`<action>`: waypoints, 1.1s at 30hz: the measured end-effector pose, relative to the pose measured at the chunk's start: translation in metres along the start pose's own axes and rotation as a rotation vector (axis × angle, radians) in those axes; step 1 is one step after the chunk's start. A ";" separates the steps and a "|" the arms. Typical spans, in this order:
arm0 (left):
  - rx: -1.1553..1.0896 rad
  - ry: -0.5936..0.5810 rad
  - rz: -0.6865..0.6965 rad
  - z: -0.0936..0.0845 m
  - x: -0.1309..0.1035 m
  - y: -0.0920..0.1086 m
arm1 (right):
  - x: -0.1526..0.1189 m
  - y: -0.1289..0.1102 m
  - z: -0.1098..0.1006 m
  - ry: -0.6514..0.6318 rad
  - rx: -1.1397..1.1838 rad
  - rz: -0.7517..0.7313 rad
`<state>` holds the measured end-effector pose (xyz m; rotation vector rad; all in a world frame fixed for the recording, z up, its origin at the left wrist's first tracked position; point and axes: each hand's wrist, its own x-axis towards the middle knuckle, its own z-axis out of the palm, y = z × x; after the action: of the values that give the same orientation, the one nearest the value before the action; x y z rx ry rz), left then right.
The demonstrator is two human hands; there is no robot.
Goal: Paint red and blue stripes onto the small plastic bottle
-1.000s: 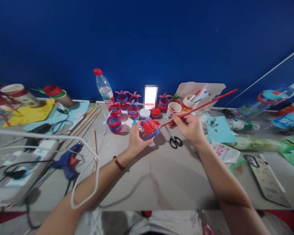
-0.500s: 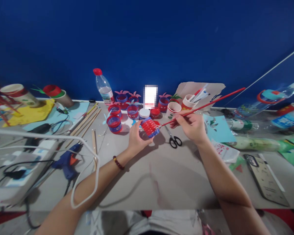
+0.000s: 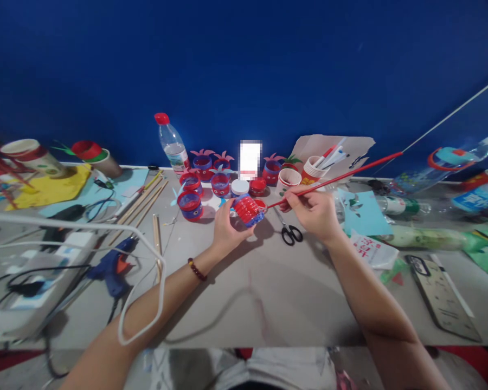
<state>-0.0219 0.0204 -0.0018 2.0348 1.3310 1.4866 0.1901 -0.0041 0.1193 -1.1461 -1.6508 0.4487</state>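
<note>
My left hand (image 3: 228,230) grips a ridged piece of plastic bottle (image 3: 247,210), painted red with blue ends and tilted above the table. Closed round a long red paintbrush (image 3: 341,174), my right hand (image 3: 314,214) holds its tip at the right side of the bottle piece. Behind it stand a small red paint jar (image 3: 257,188) and a white-lidded jar (image 3: 239,188). Several red and blue painted cups (image 3: 190,206) with paper leaves are grouped to the left and behind. Black-handled scissors (image 3: 291,234) lie below the right hand.
A clear bottle (image 3: 171,143) with a red cap stands at the back. At left are a blue glue gun (image 3: 113,265), wooden sticks (image 3: 140,208) and a power strip (image 3: 44,281) with a white cable. Paper cups (image 3: 288,180), plastic bottles and a phone (image 3: 441,298) occupy the right side.
The brush has shifted slightly, its far end lower and a little to the left. The bottle piece has turned a little in my left hand.
</note>
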 end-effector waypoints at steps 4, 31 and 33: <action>-0.014 0.002 -0.012 0.000 0.000 0.001 | 0.001 0.001 -0.003 0.028 0.016 -0.010; -0.129 -0.059 0.002 -0.003 0.000 0.006 | 0.007 0.000 -0.003 0.106 0.256 0.130; -0.124 -0.089 0.042 -0.005 0.001 0.008 | 0.008 0.002 -0.003 0.116 0.297 0.130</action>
<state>-0.0219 0.0158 0.0063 2.0369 1.1400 1.4397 0.1933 0.0025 0.1231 -1.0389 -1.3619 0.6735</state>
